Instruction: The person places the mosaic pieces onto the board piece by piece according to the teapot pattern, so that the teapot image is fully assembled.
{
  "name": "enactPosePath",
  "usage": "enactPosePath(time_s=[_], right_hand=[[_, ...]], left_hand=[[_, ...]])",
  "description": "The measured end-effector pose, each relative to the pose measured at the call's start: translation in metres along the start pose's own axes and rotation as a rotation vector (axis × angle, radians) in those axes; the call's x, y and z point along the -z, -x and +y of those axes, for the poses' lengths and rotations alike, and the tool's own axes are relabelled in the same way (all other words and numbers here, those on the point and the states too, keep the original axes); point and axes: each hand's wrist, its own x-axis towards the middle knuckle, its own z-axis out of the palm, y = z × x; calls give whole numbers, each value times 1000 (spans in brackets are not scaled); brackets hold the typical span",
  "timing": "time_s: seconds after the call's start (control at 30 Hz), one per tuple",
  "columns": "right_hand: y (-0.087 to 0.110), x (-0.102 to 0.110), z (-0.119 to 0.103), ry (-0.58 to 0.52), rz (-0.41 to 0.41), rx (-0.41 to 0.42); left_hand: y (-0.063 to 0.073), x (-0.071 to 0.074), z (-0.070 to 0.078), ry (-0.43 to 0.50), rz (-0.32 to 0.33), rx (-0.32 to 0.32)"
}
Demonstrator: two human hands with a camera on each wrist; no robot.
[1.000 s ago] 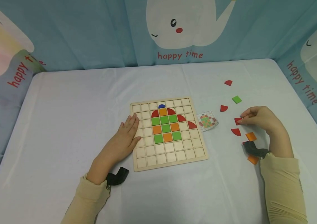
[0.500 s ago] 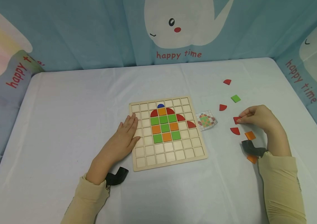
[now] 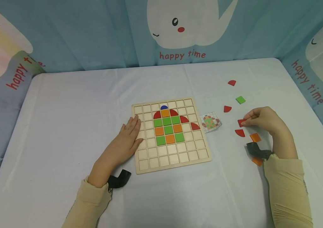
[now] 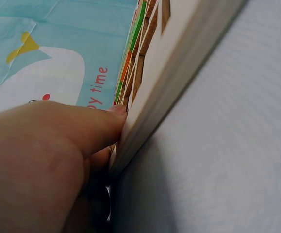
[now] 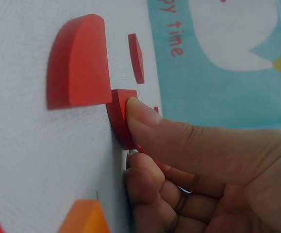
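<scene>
In the head view my left hand [image 3: 121,142] lies with straight fingers over the left edge of a wooden grid board [image 3: 174,159]. The left wrist view has the thumb [image 4: 99,124] right at the board's rim. Green, orange, red and blue tiles fill some of the board's cells, stacked in a tower-like pattern. To the right of the board, my right hand [image 3: 265,120] pinches a red quarter-circle tile [image 5: 121,121] between thumb and fingers, close over the white cloth. Another red quarter-circle tile [image 3: 239,133] lies just in front of it.
A small pattern card [image 3: 211,123] sits against the board's right edge. Farther back lie a green square tile [image 3: 240,99] and two red quarter-circles. An orange tile [image 3: 255,137] and a second one are near my right wrist, by its black camera mount [image 3: 256,151].
</scene>
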Motion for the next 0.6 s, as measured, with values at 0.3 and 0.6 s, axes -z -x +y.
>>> enactPosePath(time_s=[0.3,0.6], right_hand=[[1,-1,-1,4,-1,21],[4,0,-6,6,8,47]], left_hand=[[0,-1,0,1,1,-1],[-1,0,0,4,-2,1]])
